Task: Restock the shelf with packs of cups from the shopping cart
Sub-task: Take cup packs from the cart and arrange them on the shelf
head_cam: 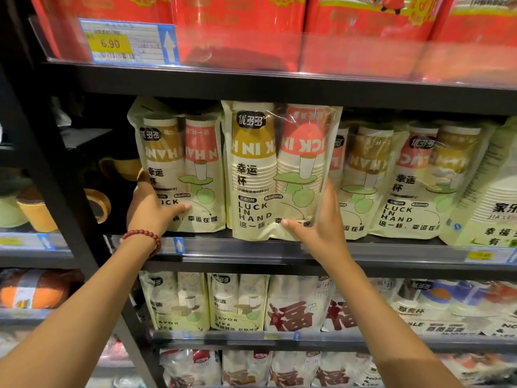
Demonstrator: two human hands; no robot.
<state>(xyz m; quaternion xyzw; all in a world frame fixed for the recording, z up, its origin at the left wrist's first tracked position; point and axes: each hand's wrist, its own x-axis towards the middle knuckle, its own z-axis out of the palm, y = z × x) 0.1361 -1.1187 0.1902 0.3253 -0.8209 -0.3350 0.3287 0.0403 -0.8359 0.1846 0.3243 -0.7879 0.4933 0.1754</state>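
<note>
Cream "LUCK IN HAND" packs of cups stand in a row on the middle shelf [391, 254]. My left hand [152, 204], with a red bead bracelet on its wrist, grips the left edge of the leftmost pack [179, 169], thumb across its front. My right hand [319, 222] holds the right edge of the front middle pack [268, 169], thumb pressing its lower front. This pack stands forward at the shelf lip, slightly tilted. More of the same packs [402, 180] stand to the right, partly hidden by my right hand. No shopping cart is in view.
Red packs [240, 21] fill the shelf above, behind a clear rail with a 6.90 price tag [112, 43]. Lower shelves hold other cup packs [237, 302]. A black upright post [56, 175] separates a neighbouring shelf unit with bowls [36, 211] at the left.
</note>
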